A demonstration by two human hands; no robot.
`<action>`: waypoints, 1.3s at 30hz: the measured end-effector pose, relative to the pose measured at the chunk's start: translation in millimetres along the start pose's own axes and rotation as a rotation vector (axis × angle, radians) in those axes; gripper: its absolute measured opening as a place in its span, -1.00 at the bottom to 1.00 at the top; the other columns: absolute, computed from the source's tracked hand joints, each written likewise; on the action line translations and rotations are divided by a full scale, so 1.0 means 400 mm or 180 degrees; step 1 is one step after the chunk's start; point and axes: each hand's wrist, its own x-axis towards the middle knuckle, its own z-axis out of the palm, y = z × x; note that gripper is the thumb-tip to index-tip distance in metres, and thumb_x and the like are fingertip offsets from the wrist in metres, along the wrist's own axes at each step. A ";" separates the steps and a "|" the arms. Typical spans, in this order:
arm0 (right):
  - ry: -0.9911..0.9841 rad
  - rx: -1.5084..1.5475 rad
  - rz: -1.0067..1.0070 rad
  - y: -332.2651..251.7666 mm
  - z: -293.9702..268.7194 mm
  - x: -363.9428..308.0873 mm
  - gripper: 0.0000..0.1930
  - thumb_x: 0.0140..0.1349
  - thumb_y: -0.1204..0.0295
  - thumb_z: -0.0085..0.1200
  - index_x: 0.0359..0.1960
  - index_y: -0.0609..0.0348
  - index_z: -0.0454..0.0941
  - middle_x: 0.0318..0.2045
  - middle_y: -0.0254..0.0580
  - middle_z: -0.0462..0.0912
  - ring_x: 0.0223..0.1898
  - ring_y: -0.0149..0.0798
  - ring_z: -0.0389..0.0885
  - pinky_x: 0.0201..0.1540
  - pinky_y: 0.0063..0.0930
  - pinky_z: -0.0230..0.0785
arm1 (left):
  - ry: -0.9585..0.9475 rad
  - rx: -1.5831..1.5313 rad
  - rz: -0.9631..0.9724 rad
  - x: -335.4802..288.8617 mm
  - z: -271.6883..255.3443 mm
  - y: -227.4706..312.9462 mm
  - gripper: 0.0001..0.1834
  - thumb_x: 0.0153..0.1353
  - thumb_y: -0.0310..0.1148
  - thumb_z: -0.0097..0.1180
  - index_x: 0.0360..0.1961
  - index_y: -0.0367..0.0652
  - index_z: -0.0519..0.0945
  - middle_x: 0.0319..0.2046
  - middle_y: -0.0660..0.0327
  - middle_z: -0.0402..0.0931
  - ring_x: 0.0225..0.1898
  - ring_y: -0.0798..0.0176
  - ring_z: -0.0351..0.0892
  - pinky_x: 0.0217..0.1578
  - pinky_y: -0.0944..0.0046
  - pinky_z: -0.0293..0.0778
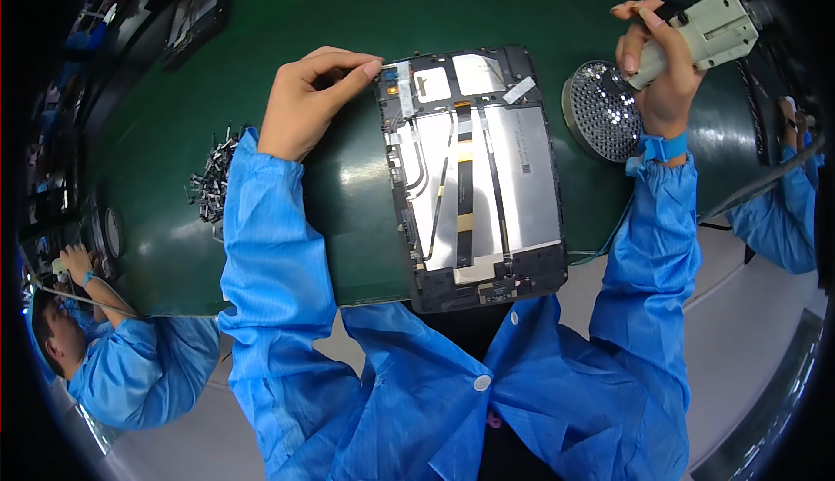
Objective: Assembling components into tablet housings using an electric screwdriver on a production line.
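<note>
An opened tablet [537,168] lies in front of me with its inside up. Silver plates, black and yellow flex cables and strips of tape show on it. At its far left corner, the thumb and forefinger of my left hand [304,103] are pinched together on the edge. My right hand [668,76] grips a pale electric screwdriver [718,33] to the right of the tablet. The tool points down and left; its tip is hard to make out. Just below it sits a round metal screw dish [600,116] full of small holes, partly covered by my fingers.
A heap of small black parts [213,177] lies on the green worktop [357,263], left of my forearm. A dark framed panel [196,11] is at the far left. Co-workers in blue sleeves [148,368] are at both sides. A cable runs by my right sleeve.
</note>
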 end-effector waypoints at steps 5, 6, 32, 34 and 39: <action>-0.0017 -0.0165 0.0125 0.007 0.038 0.004 -0.70 0.32 0.33 -0.02 -0.36 0.41 0.55 -0.59 -0.07 0.60 -0.69 -0.43 0.41 -0.57 -0.52 0.29 | 0.0041 0.0195 0.0076 -0.004 -0.006 -0.011 -0.76 0.25 -0.38 0.22 -0.14 -0.33 0.68 -0.21 0.17 0.64 -0.16 0.38 0.54 -0.08 0.43 0.40; 0.0135 0.0066 0.0571 -0.017 0.055 0.005 -0.84 0.23 0.48 0.07 -0.36 0.40 0.56 -0.61 -0.13 0.62 -0.77 -0.40 0.43 -0.72 -0.58 0.26 | 0.0023 0.0238 -0.0032 -0.005 -0.015 -0.008 -0.75 0.27 -0.39 0.20 -0.12 -0.35 0.67 -0.20 0.16 0.64 -0.14 0.38 0.55 -0.05 0.43 0.39; 0.0433 -0.0319 0.0195 -0.017 0.073 -0.007 -0.82 0.21 0.50 0.01 -0.44 0.42 0.55 -0.69 -0.15 0.56 -0.81 -0.42 0.39 -0.71 -0.59 0.26 | -0.0087 0.0531 0.0501 -0.026 0.004 -0.032 -0.73 0.39 -0.37 0.03 -0.02 -0.32 0.62 -0.15 0.16 0.61 -0.09 0.34 0.53 0.01 0.40 0.36; 0.0405 -0.0290 0.0143 -0.013 0.077 -0.006 -0.81 0.22 0.49 0.01 -0.44 0.42 0.55 -0.69 -0.14 0.56 -0.81 -0.41 0.39 -0.71 -0.59 0.26 | -0.0124 0.0485 0.0465 -0.027 0.001 -0.037 -0.72 0.40 -0.36 0.02 -0.01 -0.31 0.62 -0.15 0.16 0.61 -0.08 0.33 0.53 0.01 0.39 0.35; 0.0410 -0.0175 0.0223 -0.009 0.109 -0.009 -0.80 0.23 0.49 0.01 -0.44 0.43 0.55 -0.70 -0.14 0.55 -0.80 -0.41 0.40 -0.70 -0.58 0.27 | -0.0234 0.0493 0.0303 -0.034 -0.022 -0.033 -0.73 0.35 -0.38 0.08 -0.03 -0.29 0.64 -0.17 0.14 0.64 -0.11 0.36 0.54 -0.03 0.39 0.38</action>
